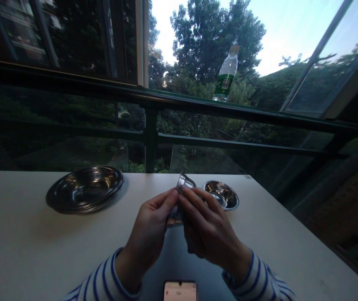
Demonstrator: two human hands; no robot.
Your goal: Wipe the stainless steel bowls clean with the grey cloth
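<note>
A small shiny metal bowl (186, 180) is tipped on its side above the middle of the table, its rim showing past my fingertips. My left hand (153, 225) is closed with thumb and fingers pinching it from the left. From the right, my right hand (208, 223) has its fingers closed over the same bowl and hides much of it. More shiny metal shows low between my palms; I cannot tell whether it belongs to a second bowl. Just beyond the right hand, another small metal bowl (225, 195) stands upright on the table.
A stack of wide metal basins (86, 190) sits on the left of the white table (19, 246). At the near edge lies a phone (179, 291) with its screen lit. A plastic bottle (226, 75) with a green label stands on the dark railing (191, 100) behind.
</note>
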